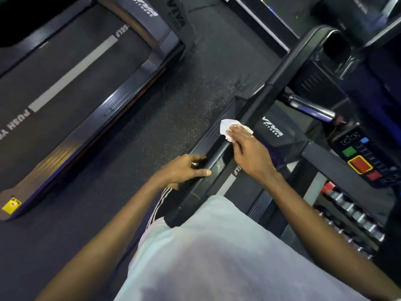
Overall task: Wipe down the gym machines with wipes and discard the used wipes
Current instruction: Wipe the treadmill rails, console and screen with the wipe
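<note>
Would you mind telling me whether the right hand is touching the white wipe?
Touching: the head view shows the right hand lying flat over the wipe, pressing it onto the treadmill's side rail.

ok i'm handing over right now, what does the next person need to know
Left hand: rests flat on the treadmill handrail, holding nothing.
Right hand: presses the white wipe onto the same rail, further up.
Done: unclear how much is wiped; a smear shows between the hands.
Left: probably the rest of the rail, the console, the other treadmill, then discard the wipe. No bin in view.
</note>
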A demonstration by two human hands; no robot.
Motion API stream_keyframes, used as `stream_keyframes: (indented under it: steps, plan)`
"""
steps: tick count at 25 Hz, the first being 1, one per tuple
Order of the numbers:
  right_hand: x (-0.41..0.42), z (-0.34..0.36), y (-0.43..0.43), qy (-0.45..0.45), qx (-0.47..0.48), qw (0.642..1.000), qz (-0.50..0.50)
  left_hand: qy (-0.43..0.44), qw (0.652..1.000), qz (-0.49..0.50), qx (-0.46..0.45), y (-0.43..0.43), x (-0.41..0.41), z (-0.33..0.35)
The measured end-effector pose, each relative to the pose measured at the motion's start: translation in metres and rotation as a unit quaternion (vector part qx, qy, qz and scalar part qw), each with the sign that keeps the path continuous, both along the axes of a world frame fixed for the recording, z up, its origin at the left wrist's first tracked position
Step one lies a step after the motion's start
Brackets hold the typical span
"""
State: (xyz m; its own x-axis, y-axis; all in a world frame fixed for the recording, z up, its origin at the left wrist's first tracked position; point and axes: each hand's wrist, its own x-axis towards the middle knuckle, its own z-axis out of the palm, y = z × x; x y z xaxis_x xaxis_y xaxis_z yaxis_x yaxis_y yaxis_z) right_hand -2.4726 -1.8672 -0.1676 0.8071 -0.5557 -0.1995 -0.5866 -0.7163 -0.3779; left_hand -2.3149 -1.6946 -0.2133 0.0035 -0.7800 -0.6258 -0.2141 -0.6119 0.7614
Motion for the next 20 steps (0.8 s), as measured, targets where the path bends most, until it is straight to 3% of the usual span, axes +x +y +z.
stream_keyframes:
  steps: [4,8,13,17,20]
  plan:
    - [-0.022,-0.012,0.041,-0.041,0.058,0.994,-0.083,-0.013,1.000,0.013,-0.017,-0.003,-0.006,0.002]
    - [-0.030,-0.022,0.041,-0.029,0.030,0.998,-0.049,-0.018,0.998,0.041,-0.033,0.004,-0.021,0.007]
    - [-0.015,-0.028,0.035,-0.061,0.093,0.982,-0.152,-0.151,0.979,0.044,-0.132,-0.003,-0.051,0.028]
    - [-0.033,-0.021,0.064,-0.145,0.270,0.928,-0.211,-0.182,0.975,0.028,-0.122,-0.008,-0.054,0.032]
    - [-0.028,-0.027,0.062,-0.189,0.406,0.845,-0.292,-0.173,0.977,0.044,-0.118,-0.006,-0.052,0.030]
